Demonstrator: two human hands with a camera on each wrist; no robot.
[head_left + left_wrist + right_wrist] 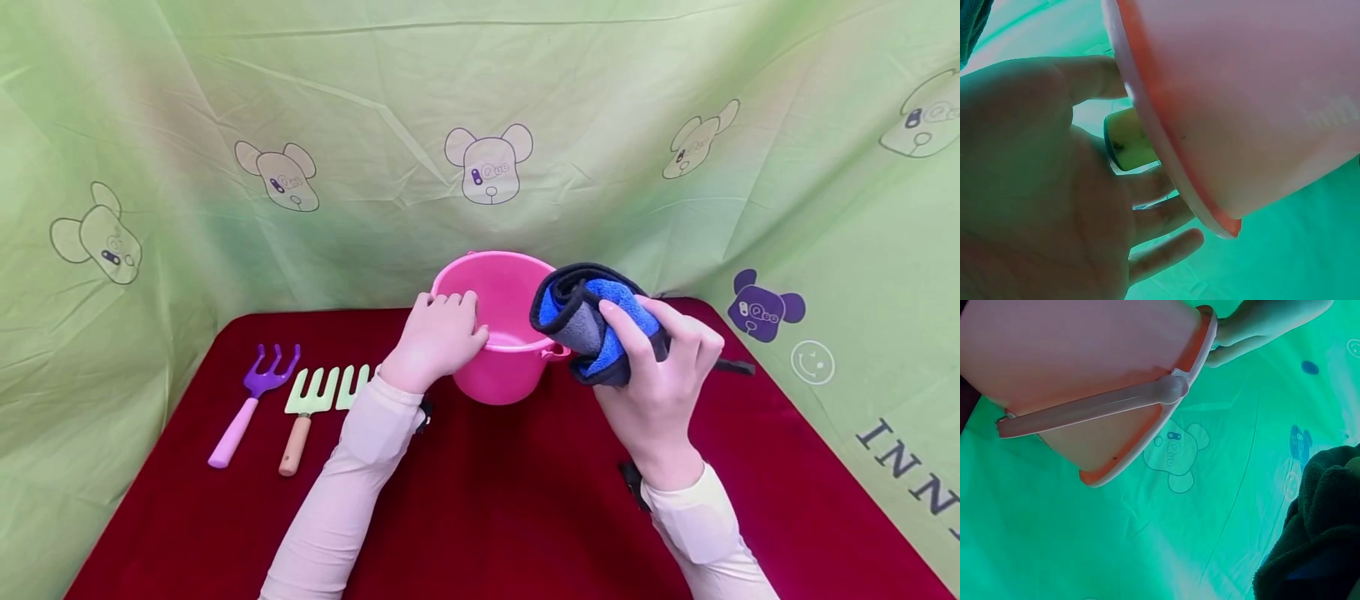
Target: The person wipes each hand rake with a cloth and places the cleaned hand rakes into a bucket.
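A pink bucket (501,375) stands upright near the back of the red table. My left hand (442,337) grips its rim on the left side, the fingers over the edge; in the left wrist view the thumb and fingers meet the rim (1166,147). Between them shows a short yellow-green piece (1130,140). To the right of the bucket, my right hand (660,383) holds a rolled blue and grey towel (592,321) with black edging, up at rim height. The towel overlaps the rim's right side in the head view. In the right wrist view the bucket's handle (1091,409) hangs down along its side.
On the left lie a purple hand fork (258,383) with a pink grip and a pale green one (309,392) with a wooden grip. Another pale green tool (351,387) is partly behind my left arm. A dark strip (735,367) lies at right. Green cloth (375,83) hangs around the table.
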